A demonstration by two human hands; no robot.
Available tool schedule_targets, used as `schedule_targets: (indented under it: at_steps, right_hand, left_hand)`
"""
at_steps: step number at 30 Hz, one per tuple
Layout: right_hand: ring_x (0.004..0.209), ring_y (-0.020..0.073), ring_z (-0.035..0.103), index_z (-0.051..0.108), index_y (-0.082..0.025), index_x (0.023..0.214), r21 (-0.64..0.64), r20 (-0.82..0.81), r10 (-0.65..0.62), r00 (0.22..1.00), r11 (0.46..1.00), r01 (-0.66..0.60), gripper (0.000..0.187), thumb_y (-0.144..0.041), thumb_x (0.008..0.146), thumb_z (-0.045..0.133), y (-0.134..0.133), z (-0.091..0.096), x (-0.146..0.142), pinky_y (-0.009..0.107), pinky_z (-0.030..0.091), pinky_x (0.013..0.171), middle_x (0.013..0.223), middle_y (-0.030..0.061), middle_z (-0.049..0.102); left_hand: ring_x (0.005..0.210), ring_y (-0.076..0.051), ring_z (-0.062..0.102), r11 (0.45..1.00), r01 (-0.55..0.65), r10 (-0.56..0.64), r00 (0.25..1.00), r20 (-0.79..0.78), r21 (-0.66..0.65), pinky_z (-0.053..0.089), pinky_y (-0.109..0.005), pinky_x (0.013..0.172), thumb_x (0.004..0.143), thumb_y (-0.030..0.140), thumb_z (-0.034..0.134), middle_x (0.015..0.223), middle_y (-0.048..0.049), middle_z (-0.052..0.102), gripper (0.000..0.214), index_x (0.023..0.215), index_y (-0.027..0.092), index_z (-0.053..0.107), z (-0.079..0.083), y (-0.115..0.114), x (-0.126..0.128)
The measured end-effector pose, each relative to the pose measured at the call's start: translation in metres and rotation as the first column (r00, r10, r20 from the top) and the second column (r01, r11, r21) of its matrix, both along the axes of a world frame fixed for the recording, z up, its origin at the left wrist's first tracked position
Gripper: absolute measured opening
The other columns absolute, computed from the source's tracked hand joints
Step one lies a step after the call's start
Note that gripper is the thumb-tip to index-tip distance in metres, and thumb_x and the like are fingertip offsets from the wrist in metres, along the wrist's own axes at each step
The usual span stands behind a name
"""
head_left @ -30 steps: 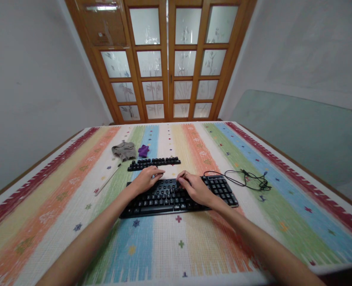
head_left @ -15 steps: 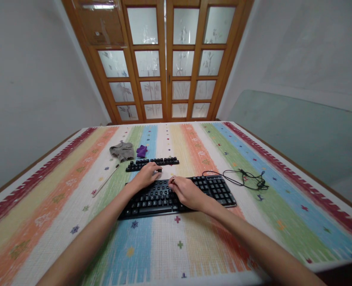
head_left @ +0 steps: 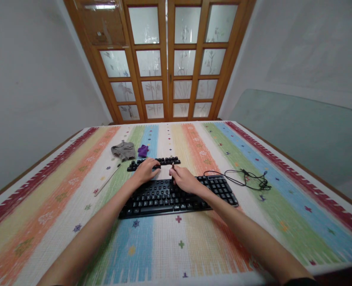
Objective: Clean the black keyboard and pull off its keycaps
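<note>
A black keyboard [head_left: 156, 202] lies before me, its upper left part stripped to bare key stems. Beyond it, loose black keycaps [head_left: 132, 166] stand lined up in rows on the cloth. My left hand [head_left: 146, 171] is at these rows, thumb and index finger curled around a small black keycap [head_left: 157, 167], which they partly hide. My right hand [head_left: 184, 179] is closed over the keyboard's upper middle, gripping a thin, dark, upright tool [head_left: 173, 165] whose kind I cannot make out. Its lower end is hidden by the fingers.
A grey rag [head_left: 123, 150] and a purple cloth [head_left: 143, 150] lie at the back left. A slim brush [head_left: 107, 180] with a dark tip rests left of the keyboard. The black cable [head_left: 247, 178] is coiled at the right. A striped tablecloth [head_left: 176, 254] covers the table.
My left hand has moved forward from the keyboard's top edge to the keycap rows with the keycap. My right hand has turned slightly, and the tool now points up.
</note>
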State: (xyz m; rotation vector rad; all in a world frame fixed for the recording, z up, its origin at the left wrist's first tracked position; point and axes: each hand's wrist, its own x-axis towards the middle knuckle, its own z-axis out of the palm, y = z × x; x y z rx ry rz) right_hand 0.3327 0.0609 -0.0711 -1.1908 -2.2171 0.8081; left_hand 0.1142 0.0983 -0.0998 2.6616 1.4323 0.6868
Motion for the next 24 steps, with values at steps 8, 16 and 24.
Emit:
schedule_targets:
  at_steps: [8, 16, 24]
  right_hand:
    - [0.061, 0.0138, 0.057, 0.050, -0.018, 0.079, -0.066, -0.106, -0.022, 0.994, 0.998, 0.015, 0.023, -0.023, 0.099, 0.039, 0.003, 0.002, 0.007, 0.025, 0.039, 0.067, 0.059, -0.0024, 0.056]
    - [0.059, 0.0137, 0.058, 0.053, -0.018, 0.083, -0.053, -0.229, -0.042, 0.973, 0.998, 0.031, 0.022, -0.027, 0.098, 0.039, -0.001, 0.012, 0.015, 0.025, 0.041, 0.063, 0.060, -0.0018, 0.058]
    - [0.060, 0.0141, 0.059, 0.054, -0.018, 0.084, -0.025, -0.244, -0.038, 0.969, 0.999, 0.033, 0.022, -0.027, 0.098, 0.040, -0.004, 0.016, 0.018, 0.026, 0.041, 0.063, 0.062, -0.0010, 0.059]
  left_hand:
    - [0.092, -0.023, 0.056, 0.998, 0.003, 0.009, 0.984, -0.177, 0.064, 0.048, -0.035, 0.084, 0.083, 0.019, 0.060, 0.090, -0.0077, 0.061, 0.014, 0.092, 0.017, 0.071, -0.001, 0.007, 0.005]
    - [0.091, -0.023, 0.055, 0.994, -0.001, 0.024, 0.977, -0.212, 0.106, 0.048, -0.035, 0.082, 0.084, 0.018, 0.058, 0.090, -0.0088, 0.059, 0.016, 0.091, 0.016, 0.071, -0.004, 0.009, 0.006]
    - [0.090, -0.023, 0.054, 0.993, 0.010, 0.017, 0.975, -0.223, 0.121, 0.048, -0.034, 0.079, 0.085, 0.018, 0.057, 0.092, -0.0087, 0.058, 0.017, 0.095, 0.016, 0.070, -0.006, 0.010, 0.005]
